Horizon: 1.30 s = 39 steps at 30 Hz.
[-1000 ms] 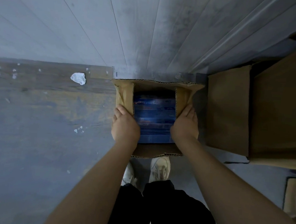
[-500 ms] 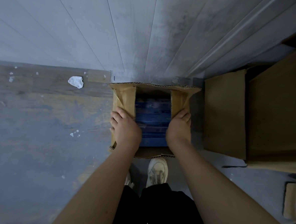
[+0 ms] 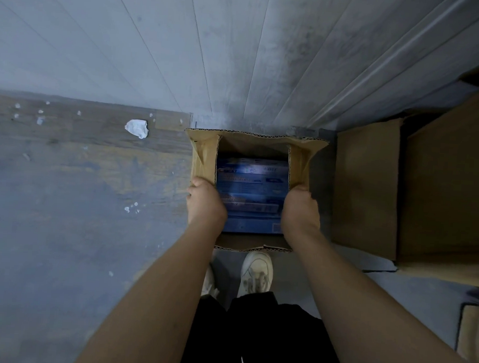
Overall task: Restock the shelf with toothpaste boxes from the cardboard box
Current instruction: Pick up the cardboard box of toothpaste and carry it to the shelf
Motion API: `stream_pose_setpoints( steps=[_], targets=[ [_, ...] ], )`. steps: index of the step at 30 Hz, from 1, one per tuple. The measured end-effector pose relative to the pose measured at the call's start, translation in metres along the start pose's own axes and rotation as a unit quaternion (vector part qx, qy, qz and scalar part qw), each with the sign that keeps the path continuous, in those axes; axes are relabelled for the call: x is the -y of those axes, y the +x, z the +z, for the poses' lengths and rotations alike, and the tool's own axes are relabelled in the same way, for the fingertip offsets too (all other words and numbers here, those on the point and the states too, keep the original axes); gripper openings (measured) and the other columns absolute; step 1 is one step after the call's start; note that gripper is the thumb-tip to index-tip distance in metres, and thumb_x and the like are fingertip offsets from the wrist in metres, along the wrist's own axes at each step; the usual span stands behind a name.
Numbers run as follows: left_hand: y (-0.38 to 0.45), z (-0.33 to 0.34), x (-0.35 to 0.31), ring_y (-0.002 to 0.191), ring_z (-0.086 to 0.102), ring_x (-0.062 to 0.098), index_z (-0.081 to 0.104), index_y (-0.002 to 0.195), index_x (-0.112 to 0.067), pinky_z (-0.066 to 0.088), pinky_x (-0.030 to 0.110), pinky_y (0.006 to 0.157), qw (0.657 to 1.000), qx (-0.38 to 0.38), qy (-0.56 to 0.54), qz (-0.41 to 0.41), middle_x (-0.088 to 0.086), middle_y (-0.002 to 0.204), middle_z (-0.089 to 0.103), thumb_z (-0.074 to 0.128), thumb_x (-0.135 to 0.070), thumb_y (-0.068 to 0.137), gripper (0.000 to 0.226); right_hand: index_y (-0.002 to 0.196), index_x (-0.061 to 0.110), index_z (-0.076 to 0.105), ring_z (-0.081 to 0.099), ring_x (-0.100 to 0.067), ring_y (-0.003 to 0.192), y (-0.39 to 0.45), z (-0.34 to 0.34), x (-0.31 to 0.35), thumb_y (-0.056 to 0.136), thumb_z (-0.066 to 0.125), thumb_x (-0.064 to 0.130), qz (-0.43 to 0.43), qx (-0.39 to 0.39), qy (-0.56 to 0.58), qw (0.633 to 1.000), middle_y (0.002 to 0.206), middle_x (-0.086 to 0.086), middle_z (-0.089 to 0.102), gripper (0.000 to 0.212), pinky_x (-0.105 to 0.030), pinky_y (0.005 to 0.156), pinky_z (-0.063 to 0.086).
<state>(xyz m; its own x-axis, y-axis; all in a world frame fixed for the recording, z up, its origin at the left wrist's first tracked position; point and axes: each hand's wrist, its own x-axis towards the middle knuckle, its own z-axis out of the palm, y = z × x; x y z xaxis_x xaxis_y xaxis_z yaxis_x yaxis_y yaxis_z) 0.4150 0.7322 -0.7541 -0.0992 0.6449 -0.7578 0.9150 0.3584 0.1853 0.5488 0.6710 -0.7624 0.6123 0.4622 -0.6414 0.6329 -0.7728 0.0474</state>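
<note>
Cardboard box (image 3: 256, 146) sits on the floor just past the feet. Left hand (image 3: 206, 204) and right hand (image 3: 301, 213) each grip a side flap, toothpaste boxes (image 3: 250, 193) between them, long axes running left-right, equally near.

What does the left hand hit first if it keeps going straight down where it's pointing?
Likely the blue toothpaste boxes inside the open brown cardboard box; left hand already grips its side flap. Depth unclear.

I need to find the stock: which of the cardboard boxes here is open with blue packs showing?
The cardboard box gripped by both hands, directly ahead of the shoes; the bigger boxes to its right show only plain brown sides.
</note>
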Motion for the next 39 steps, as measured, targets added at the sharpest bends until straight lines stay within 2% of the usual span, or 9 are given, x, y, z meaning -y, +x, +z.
stream_pose_setpoints(
  steps=[9, 11, 15, 19, 23, 26, 30, 36, 39],
  targets=[
    [-0.049, -0.053, 0.028, 0.13, 0.039, 0.037, 0.024, 0.14, 0.007, 0.038, 0.043, 0.107, 0.997, -0.035, -0.034, -0.06, 0.025, 0.142, 0.037, 0.047, 0.009, 0.089, 0.056, 0.132, -0.011, 0.037, 0.058, -0.033, 0.113, -0.056, -0.033, 0.035, 0.099, 0.04, 0.003, -0.067, 0.029, -0.023, 0.997, 0.124, -0.023, 0.056, 0.037, -0.036, 0.089, 0.049],
    [-0.068, -0.075, 0.036, 0.129, 0.041, 0.036, 0.026, 0.139, 0.008, 0.039, 0.041, 0.104, 0.994, -0.049, -0.049, -0.084, 0.025, 0.141, 0.038, 0.049, 0.009, 0.088, 0.056, 0.132, -0.013, 0.037, 0.058, -0.033, 0.111, -0.076, -0.045, 0.053, 0.097, 0.042, 0.002, -0.1, 0.021, -0.056, 0.993, 0.124, -0.025, 0.056, 0.038, -0.036, 0.089, 0.049],
    [-0.113, -0.134, 0.059, 0.122, 0.047, 0.035, 0.042, 0.128, 0.004, 0.044, 0.039, 0.094, 0.982, -0.086, -0.103, -0.132, 0.021, 0.13, 0.049, 0.044, 0.01, 0.089, 0.04, 0.13, -0.015, 0.041, 0.056, -0.036, 0.114, -0.129, -0.083, 0.095, 0.095, 0.039, -0.006, -0.176, 0.003, -0.081, 0.981, 0.124, -0.026, 0.055, 0.037, -0.038, 0.091, 0.048],
    [-0.167, -0.198, 0.088, 0.121, 0.048, 0.034, 0.044, 0.127, 0.004, 0.042, 0.036, 0.096, 0.975, -0.122, -0.115, -0.148, 0.02, 0.129, 0.049, 0.042, 0.007, 0.091, 0.037, 0.127, -0.01, 0.049, 0.055, -0.034, 0.117, -0.198, -0.13, 0.135, 0.096, 0.036, -0.003, -0.227, 0.002, -0.097, 0.969, 0.128, -0.019, 0.054, 0.035, -0.034, 0.092, 0.046],
    [-0.228, -0.276, 0.114, 0.116, 0.052, 0.033, 0.047, 0.124, 0.005, 0.045, 0.036, 0.093, 0.96, -0.17, -0.146, -0.169, 0.021, 0.125, 0.052, 0.043, 0.009, 0.089, 0.035, 0.12, -0.003, 0.056, 0.056, -0.033, 0.114, -0.282, -0.183, 0.179, 0.093, 0.04, -0.004, -0.304, -0.025, -0.162, 0.938, 0.123, -0.019, 0.057, 0.031, -0.038, 0.095, 0.049],
    [-0.276, -0.335, 0.138, 0.113, 0.054, 0.033, 0.052, 0.119, 0.006, 0.046, 0.035, 0.09, 0.944, -0.216, -0.171, -0.183, 0.02, 0.121, 0.055, 0.043, 0.009, 0.089, 0.031, 0.118, 0.0, 0.059, 0.057, -0.031, 0.115, -0.348, -0.223, 0.219, 0.092, 0.04, -0.004, -0.353, -0.03, -0.154, 0.923, 0.122, -0.017, 0.059, 0.033, -0.035, 0.093, 0.048],
    [-0.329, -0.402, 0.179, 0.112, 0.056, 0.028, 0.053, 0.115, 0.002, 0.047, 0.03, 0.09, 0.921, -0.262, -0.187, -0.219, 0.016, 0.12, 0.055, 0.047, 0.008, 0.09, 0.027, 0.114, 0.002, 0.062, 0.059, -0.029, 0.112, -0.439, -0.265, 0.27, 0.093, 0.041, -0.003, -0.444, -0.056, -0.145, 0.882, 0.118, -0.014, 0.063, 0.029, -0.034, 0.091, 0.048],
    [-0.382, -0.477, 0.263, 0.113, 0.055, 0.034, 0.056, 0.114, 0.004, 0.048, 0.036, 0.089, 0.868, -0.32, -0.27, -0.266, 0.019, 0.119, 0.056, 0.047, 0.009, 0.088, 0.028, 0.116, 0.002, 0.058, 0.058, -0.028, 0.111, -0.547, -0.284, 0.337, 0.094, 0.04, -0.002, -0.529, -0.091, -0.157, 0.829, 0.119, -0.014, 0.06, 0.029, -0.031, 0.083, 0.047],
    [-0.392, -0.503, 0.32, 0.112, 0.054, 0.036, 0.057, 0.113, 0.005, 0.047, 0.038, 0.088, 0.848, -0.335, -0.294, -0.288, 0.021, 0.119, 0.056, 0.043, 0.008, 0.088, 0.028, 0.122, 0.001, 0.056, 0.055, -0.028, 0.116, -0.592, -0.273, 0.376, 0.093, 0.042, -0.002, -0.558, -0.106, -0.183, 0.802, 0.124, -0.013, 0.057, 0.032, -0.031, 0.088, 0.047]
  ],
)
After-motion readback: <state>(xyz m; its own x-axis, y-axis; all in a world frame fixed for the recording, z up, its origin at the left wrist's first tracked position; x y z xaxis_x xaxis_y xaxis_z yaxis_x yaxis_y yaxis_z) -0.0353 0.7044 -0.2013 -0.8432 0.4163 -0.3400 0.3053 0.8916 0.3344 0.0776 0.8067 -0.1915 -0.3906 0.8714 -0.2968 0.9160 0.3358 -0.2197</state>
